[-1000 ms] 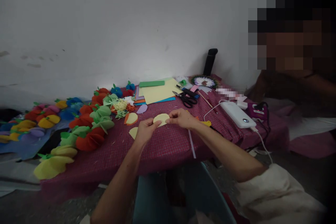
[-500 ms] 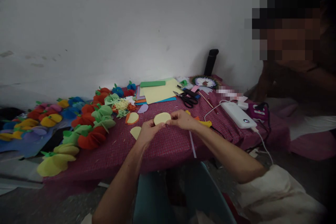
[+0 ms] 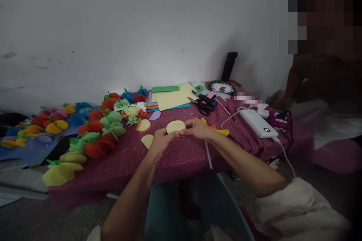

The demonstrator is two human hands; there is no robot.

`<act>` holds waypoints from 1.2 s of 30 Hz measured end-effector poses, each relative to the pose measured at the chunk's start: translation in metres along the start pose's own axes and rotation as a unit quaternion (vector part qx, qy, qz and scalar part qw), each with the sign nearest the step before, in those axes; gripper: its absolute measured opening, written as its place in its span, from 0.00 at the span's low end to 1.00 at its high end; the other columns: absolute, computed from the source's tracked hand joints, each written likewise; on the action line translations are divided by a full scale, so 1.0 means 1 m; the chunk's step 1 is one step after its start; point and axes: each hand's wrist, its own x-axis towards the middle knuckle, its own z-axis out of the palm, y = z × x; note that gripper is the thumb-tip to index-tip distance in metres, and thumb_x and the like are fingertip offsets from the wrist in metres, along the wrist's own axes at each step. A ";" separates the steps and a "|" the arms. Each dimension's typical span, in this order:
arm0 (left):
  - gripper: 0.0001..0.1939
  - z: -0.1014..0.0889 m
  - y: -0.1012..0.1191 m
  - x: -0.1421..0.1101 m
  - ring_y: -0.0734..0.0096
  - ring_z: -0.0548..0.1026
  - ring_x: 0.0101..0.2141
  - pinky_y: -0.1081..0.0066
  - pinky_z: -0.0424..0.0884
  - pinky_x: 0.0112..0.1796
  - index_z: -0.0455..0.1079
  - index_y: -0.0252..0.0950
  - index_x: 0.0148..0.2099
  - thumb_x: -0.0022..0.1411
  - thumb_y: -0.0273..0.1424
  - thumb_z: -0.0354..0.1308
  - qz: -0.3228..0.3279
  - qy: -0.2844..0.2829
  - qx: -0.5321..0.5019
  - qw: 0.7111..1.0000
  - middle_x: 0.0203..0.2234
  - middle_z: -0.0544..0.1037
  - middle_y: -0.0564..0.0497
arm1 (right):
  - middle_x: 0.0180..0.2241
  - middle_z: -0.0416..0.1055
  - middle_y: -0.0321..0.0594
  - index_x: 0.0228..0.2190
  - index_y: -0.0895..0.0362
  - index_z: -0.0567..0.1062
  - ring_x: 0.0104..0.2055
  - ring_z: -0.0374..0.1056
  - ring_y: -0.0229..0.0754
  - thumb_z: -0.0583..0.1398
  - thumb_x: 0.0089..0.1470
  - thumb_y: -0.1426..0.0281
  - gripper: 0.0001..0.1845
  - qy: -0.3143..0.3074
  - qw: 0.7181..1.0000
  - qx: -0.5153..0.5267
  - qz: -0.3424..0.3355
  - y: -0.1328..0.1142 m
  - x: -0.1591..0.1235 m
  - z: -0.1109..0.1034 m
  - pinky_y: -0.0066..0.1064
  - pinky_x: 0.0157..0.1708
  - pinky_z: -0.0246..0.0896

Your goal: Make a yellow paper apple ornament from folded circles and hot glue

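Behind a worktop [image 3: 181,166] spread with checked maroon cloth [image 3: 192,153], pale wall [image 3: 141,26] with scuffs at left. Held over the middle of the worktop: a pale yellow paper piece [image 3: 175,126], plain-faced, smoothly rounded along the far edge. Pinched near its close edge by the left hand [image 3: 161,141] and the right hand [image 3: 197,129], with each grip clamped on it. Cannot see that edge fully behind both hands, nor tell single sheet from layers. To its left, a yellow paper wedge [image 3: 146,141], partly hidden by the left hand. At far right, a co-worker [image 3: 336,79], dim and cut off.
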 end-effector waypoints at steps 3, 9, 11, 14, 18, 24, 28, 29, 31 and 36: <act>0.12 -0.001 0.002 -0.001 0.70 0.72 0.29 0.70 0.65 0.35 0.73 0.32 0.28 0.45 0.37 0.62 0.001 -0.012 -0.005 1.000 0.24 0.76 0.51 | 0.17 0.59 0.29 0.18 0.61 0.70 0.19 0.49 0.29 0.63 0.38 0.63 0.13 0.008 1.000 -0.010 0.005 -0.001 -0.001 -0.002 0.24 0.20 0.43; 0.11 -0.002 0.002 0.002 0.70 0.72 0.29 0.69 0.65 0.36 0.73 0.33 0.26 0.44 0.36 0.62 0.008 -0.010 -0.002 1.000 0.23 0.76 0.52 | 0.18 0.61 0.31 0.22 0.61 0.72 0.21 0.50 0.30 0.61 0.40 0.60 0.15 -0.020 0.999 -0.034 0.005 -0.004 -0.001 -0.005 0.23 0.20 0.44; 0.12 -0.002 -0.001 0.003 0.69 0.72 0.28 0.69 0.66 0.35 0.74 0.32 0.27 0.43 0.37 0.62 0.005 -0.015 0.000 1.000 0.23 0.76 0.51 | 0.18 0.59 0.30 0.21 0.61 0.72 0.20 0.49 0.29 0.60 0.40 0.59 0.16 -0.014 0.999 -0.044 0.003 -0.002 0.000 -0.005 0.23 0.20 0.43; 0.13 -0.004 -0.003 0.004 0.69 0.72 0.29 0.69 0.65 0.35 0.74 0.31 0.30 0.44 0.37 0.62 0.000 -0.010 0.005 1.000 0.24 0.77 0.50 | 0.17 0.57 0.29 0.20 0.62 0.71 0.19 0.48 0.29 0.60 0.40 0.60 0.16 0.009 0.997 -0.073 -0.002 0.001 0.001 -0.005 0.23 0.18 0.41; 0.12 -0.007 -0.001 0.005 0.70 0.71 0.28 0.70 0.65 0.35 0.74 0.32 0.28 0.44 0.37 0.62 0.006 -0.004 0.024 1.000 0.24 0.77 0.51 | 0.19 0.63 0.31 0.24 0.61 0.74 0.20 0.53 0.30 0.61 0.40 0.62 0.14 0.014 0.999 -0.049 0.012 0.001 0.001 -0.004 0.23 0.20 0.46; 0.13 -0.007 0.000 0.005 0.69 0.71 0.28 0.70 0.66 0.33 0.74 0.32 0.30 0.44 0.37 0.61 0.012 -0.019 0.045 0.999 0.23 0.76 0.52 | 0.23 0.71 0.34 0.27 0.60 0.77 0.27 0.63 0.35 0.63 0.37 0.63 0.14 -0.017 0.999 0.023 0.032 -0.001 0.001 -0.001 0.25 0.28 0.56; 0.12 -0.006 -0.001 0.005 0.69 0.72 0.27 0.71 0.65 0.32 0.74 0.33 0.29 0.44 0.37 0.62 0.006 -0.024 0.054 0.998 0.24 0.77 0.52 | 0.20 0.70 0.33 0.25 0.60 0.77 0.25 0.61 0.34 0.64 0.36 0.63 0.14 -0.018 0.999 0.024 0.017 -0.002 0.001 -0.002 0.25 0.27 0.54; 0.12 -0.006 -0.002 0.004 0.70 0.72 0.27 0.71 0.66 0.32 0.74 0.33 0.28 0.45 0.37 0.62 0.005 -0.026 0.056 0.998 0.24 0.77 0.52 | 0.20 0.69 0.33 0.25 0.61 0.77 0.23 0.60 0.33 0.64 0.36 0.63 0.14 -0.019 1.000 0.017 0.018 -0.002 0.000 -0.003 0.24 0.25 0.53; 0.11 -0.006 -0.002 0.004 0.69 0.72 0.28 0.71 0.66 0.33 0.74 0.33 0.26 0.46 0.37 0.61 0.007 -0.027 0.052 0.998 0.23 0.77 0.51 | 0.19 0.68 0.32 0.23 0.61 0.77 0.22 0.57 0.32 0.64 0.36 0.63 0.13 -0.016 1.000 0.001 0.023 -0.004 -0.002 -0.005 0.24 0.24 0.50; 0.12 -0.008 -0.002 0.004 0.69 0.71 0.28 0.71 0.65 0.32 0.74 0.32 0.27 0.46 0.38 0.60 0.014 -0.032 0.063 0.997 0.24 0.76 0.51 | 0.18 0.66 0.32 0.20 0.61 0.75 0.21 0.54 0.30 0.63 0.38 0.62 0.14 -0.002 1.000 0.006 0.020 -0.005 -0.005 -0.008 0.24 0.23 0.48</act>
